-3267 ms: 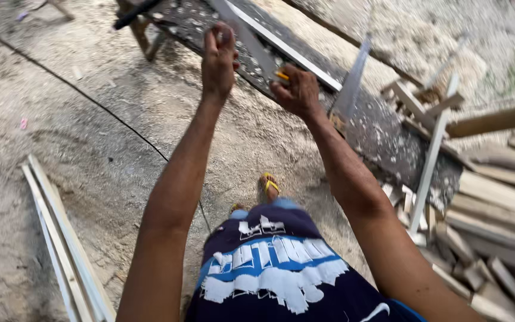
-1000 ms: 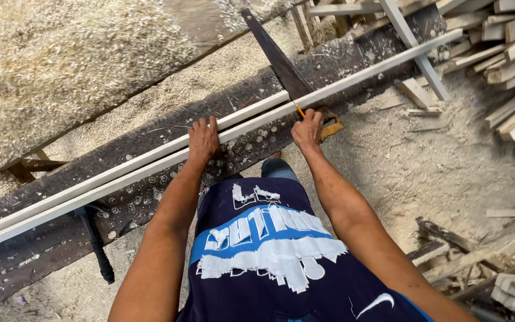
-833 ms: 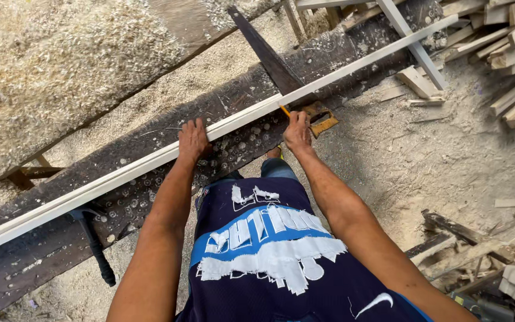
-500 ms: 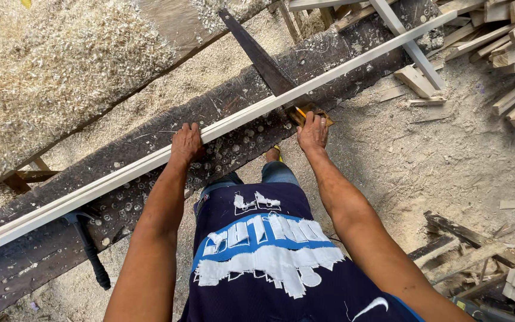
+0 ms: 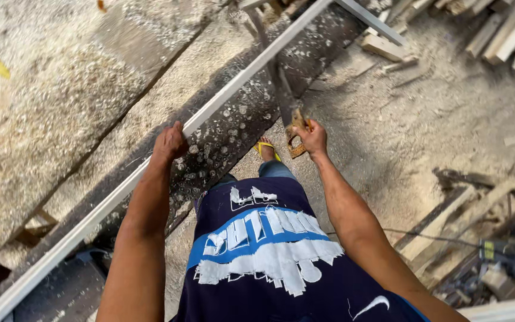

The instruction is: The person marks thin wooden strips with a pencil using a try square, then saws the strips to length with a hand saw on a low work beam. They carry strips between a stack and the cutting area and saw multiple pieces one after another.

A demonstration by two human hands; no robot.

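Observation:
A long pale wooden strip lies along a dark, sawdust-speckled plank that serves as a bench. My left hand presses down on the strip near its middle. My right hand grips the wooden handle of a handsaw, whose dark blade runs up across the plank and crosses the strip. My foot in a yellow sandal stands below the plank's edge.
Thick sawdust covers a slab to the left of the plank. Offcut sticks and boards pile at the upper right. A power tool with a cord lies among scrap wood at the lower right.
My view has swung so the plank and strip run more steeply. My right hand has taken hold of the saw's handle; my left hand stays on the strip.

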